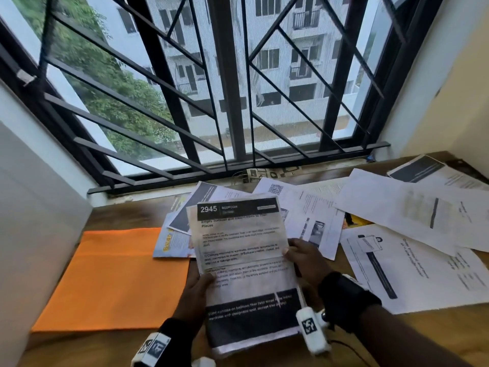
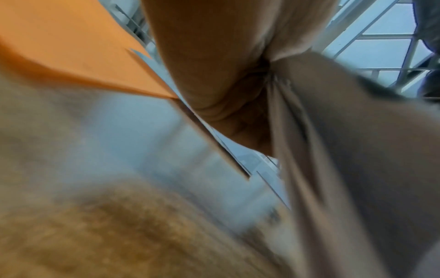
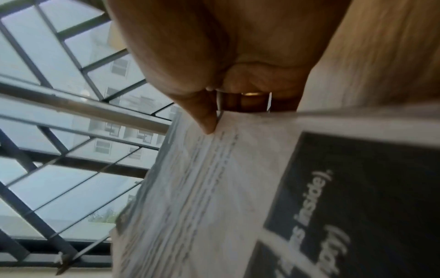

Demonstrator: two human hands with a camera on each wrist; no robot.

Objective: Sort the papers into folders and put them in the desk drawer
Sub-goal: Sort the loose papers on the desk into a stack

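Note:
Both hands hold a thin stack of printed papers [image 1: 242, 263] headed "2945 BEDROOM", raised above the wooden desk [image 1: 124, 211]. My left hand [image 1: 197, 291] grips the stack's left edge with the thumb on top. My right hand [image 1: 299, 256] pinches its right edge; the right wrist view shows the thumb pressed on the printed sheet [image 3: 214, 188]. An orange folder [image 1: 111, 279] lies flat on the desk to the left, also seen as an orange folder [image 2: 78, 47] in the blurred left wrist view. Several loose papers [image 1: 397, 215] are scattered over the desk's right half.
A barred window [image 1: 232, 83] runs along the desk's far edge. A white panel [image 1: 31, 202] stands at the left and a cream wall [image 1: 455, 83] closes the right side. A few more sheets [image 1: 182, 215] lie behind the held stack.

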